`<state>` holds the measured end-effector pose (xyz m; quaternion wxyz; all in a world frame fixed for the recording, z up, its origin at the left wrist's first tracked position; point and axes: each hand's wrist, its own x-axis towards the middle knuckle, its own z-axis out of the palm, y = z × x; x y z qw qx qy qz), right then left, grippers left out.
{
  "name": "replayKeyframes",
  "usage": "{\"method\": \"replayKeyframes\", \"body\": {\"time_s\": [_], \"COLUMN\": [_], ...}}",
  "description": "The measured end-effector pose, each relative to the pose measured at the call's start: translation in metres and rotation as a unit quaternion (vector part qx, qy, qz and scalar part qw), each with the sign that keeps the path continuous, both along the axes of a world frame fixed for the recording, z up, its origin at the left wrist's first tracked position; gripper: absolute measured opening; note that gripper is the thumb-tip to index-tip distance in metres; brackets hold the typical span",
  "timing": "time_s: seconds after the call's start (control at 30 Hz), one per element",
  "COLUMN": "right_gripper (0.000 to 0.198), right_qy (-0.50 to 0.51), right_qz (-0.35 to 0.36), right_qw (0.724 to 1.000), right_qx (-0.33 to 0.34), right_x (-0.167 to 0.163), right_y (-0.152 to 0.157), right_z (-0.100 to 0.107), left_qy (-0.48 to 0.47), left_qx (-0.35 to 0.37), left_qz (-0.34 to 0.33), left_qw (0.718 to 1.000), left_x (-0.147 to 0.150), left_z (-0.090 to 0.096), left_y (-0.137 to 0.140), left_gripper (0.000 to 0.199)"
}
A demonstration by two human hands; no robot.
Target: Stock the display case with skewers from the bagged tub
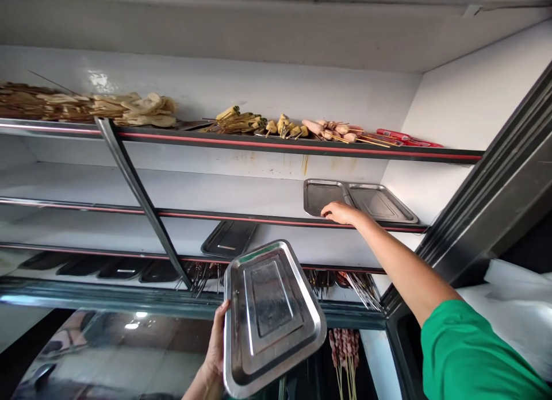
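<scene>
My left hand (218, 342) grips the left edge of a rectangular stainless steel tray (271, 308), which is tilted up in front of the lower shelves with its inside facing me. Most of that hand's fingers are hidden behind the tray. Reaching out to the middle shelf, my right hand (340, 212) has its fingers curled at the front right rim of a second steel tray (319, 194). To the right of it, a third steel tray (382, 203) lies flat on the same shelf, their edges touching or nearly so.
Skewered food (241, 121) and sliced pieces (133, 108) line the top shelf, with red packets (409, 138) at its right end. A dark tray (228, 239) sits one shelf lower. A slanted metal bar (142, 199) crosses the shelf fronts. Meat skewers (345, 354) lie below.
</scene>
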<state>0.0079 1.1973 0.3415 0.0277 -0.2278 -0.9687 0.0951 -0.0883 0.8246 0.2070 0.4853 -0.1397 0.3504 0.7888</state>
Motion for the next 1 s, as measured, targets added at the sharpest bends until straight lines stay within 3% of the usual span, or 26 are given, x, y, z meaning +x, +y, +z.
{"method": "replayKeyframes", "body": {"time_s": [0.17, 0.23, 0.3, 0.37, 0.43, 0.5, 0.63, 0.7, 0.77, 0.83, 1.0], "right_gripper": [0.026, 0.024, 0.021, 0.030, 0.044, 0.046, 0.037, 0.037, 0.037, 0.037, 0.038], "right_qy": [-0.004, 0.016, 0.075, 0.119, 0.057, -0.034, -0.062, -0.043, -0.014, 0.038, 0.136], "right_qz": [0.004, -0.010, -0.036, -0.058, -0.041, 0.010, 0.016, -0.003, -0.015, -0.008, -0.004], "right_qw": [1.000, 1.000, 0.996, 0.991, 0.997, 0.999, 0.998, 0.998, 0.985, 0.957, 0.874], "right_qx": [-0.018, -0.016, -0.004, -0.006, -0.032, -0.014, 0.008, -0.056, -0.171, -0.286, -0.466], "right_x": [0.005, 0.010, 0.015, 0.021, 0.025, 0.027, 0.026, 0.021, 0.015, 0.011, 0.000], "right_y": [0.006, -0.005, -0.034, -0.078, -0.124, -0.158, -0.170, -0.161, -0.157, -0.160, -0.169], "right_z": [0.004, 0.007, 0.008, 0.004, -0.008, -0.025, -0.059, -0.069, -0.073, -0.070, -0.036], "left_qy": [-0.011, -0.012, -0.023, -0.035, -0.046, -0.066, -0.093, -0.085, -0.075, -0.070, -0.073], "left_qx": [0.020, 0.035, 0.052, 0.066, 0.077, 0.094, 0.127, 0.128, 0.122, 0.114, 0.128], "left_qz": [-0.032, -0.048, -0.076, -0.097, -0.101, -0.107, -0.104, -0.080, -0.058, -0.048, -0.058], "left_qw": [0.999, 0.998, 0.995, 0.992, 0.991, 0.988, 0.982, 0.985, 0.988, 0.990, 0.987], "left_x": [-0.001, -0.001, -0.002, -0.004, -0.004, -0.003, 0.003, 0.003, 0.001, -0.003, -0.019], "left_z": [-0.013, -0.019, -0.026, -0.031, -0.034, -0.035, -0.035, -0.037, -0.039, -0.043, -0.056], "left_y": [0.001, 0.002, 0.003, 0.004, 0.003, 0.002, -0.002, -0.005, -0.011, -0.017, -0.030], "left_gripper": [0.036, 0.039, 0.046, 0.053, 0.058, 0.063, 0.069, 0.067, 0.064, 0.060, 0.057]}}
